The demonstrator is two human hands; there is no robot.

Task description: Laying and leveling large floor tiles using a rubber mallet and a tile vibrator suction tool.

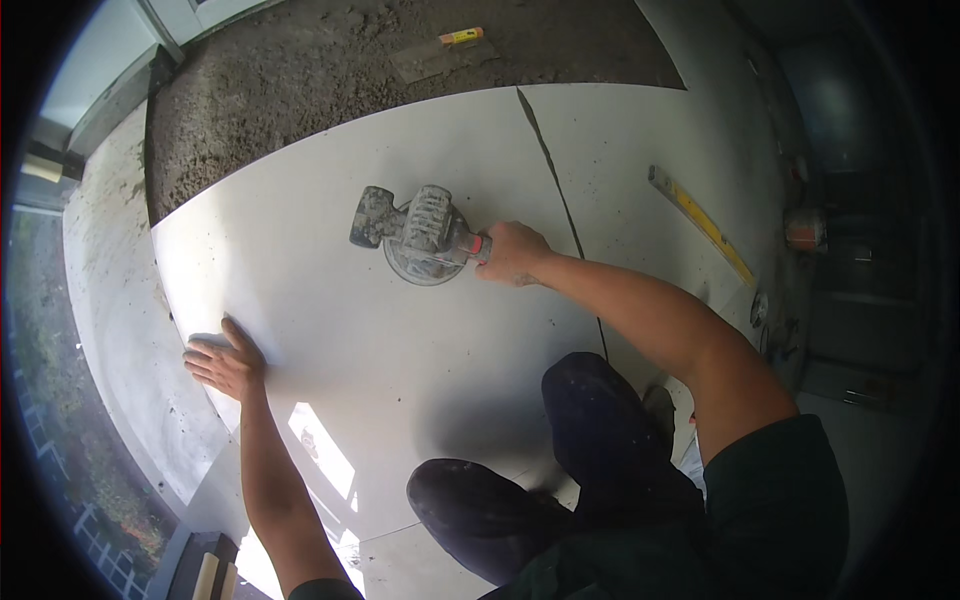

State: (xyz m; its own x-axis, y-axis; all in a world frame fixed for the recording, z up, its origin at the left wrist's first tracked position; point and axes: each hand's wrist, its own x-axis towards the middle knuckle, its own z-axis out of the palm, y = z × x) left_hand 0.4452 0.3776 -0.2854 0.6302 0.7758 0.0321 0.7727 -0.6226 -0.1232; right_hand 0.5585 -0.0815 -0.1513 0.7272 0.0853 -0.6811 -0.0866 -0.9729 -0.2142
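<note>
In my right hand (512, 254) is the handle of a tile vibrator (425, 235), a grey, mortar-smeared power tool with a round clear base and a battery at its far end. Its base rests on a large pale tile (330, 270). My left hand (228, 362) lies flat with fingers spread at the tile's left edge. To the right, a dark gap separates this tile from another pale tile (640, 230).
Rough grey mortar (290, 80) spreads beyond the tiles, with a trowel (445, 58) with a yellow-and-red handle on it. A yellow spirit level (702, 222) lies on the right tile. My knees (590, 410) are close below. A window (80, 420) borders the left.
</note>
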